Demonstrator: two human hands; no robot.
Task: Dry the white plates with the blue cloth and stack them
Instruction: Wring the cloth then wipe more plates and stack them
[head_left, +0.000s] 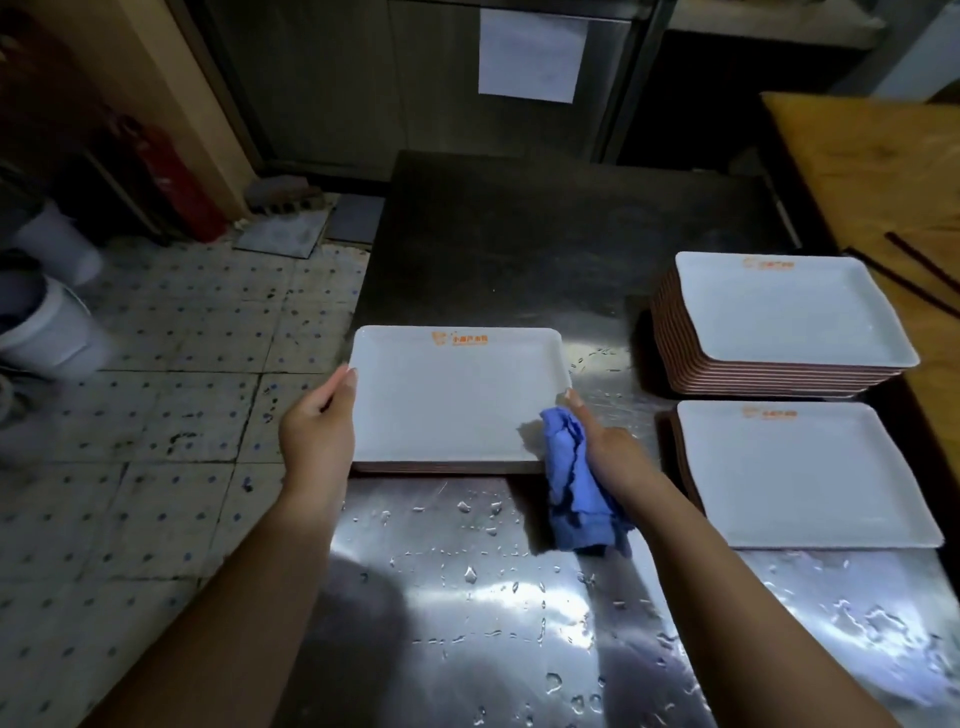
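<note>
**Wet tray-plate held at both side edges, cloth bunched in the right hand**

Head view: showed a white rectangular plate (457, 395) with an orange logo, lying on a thin stack of the same at the left edge of the steel table (467, 597) — flat, rigid, shallow-rimmed. Probably light and hard, melamine by the look, though not certain; likely slick, judging by the water beads on the metal around it. Best taken by the two short rims, thumbs over the lip, rather than by the glossy face.

Left hand (318, 431) gripped the plate's left rim, thumb on top, fingers hidden beneath. Right hand (605, 447) pinched the right rim near its corner with thumb extended, while holding the blue cloth (576, 493) — soft, crumpled, hanging down onto the table.

Farther right stood a tall plate stack (779, 317) and a lower stack (800, 473) nearer the camera, both well apart from the hands. Beyond them lay chopsticks (919, 270) on a wooden table (872, 171).
</note>
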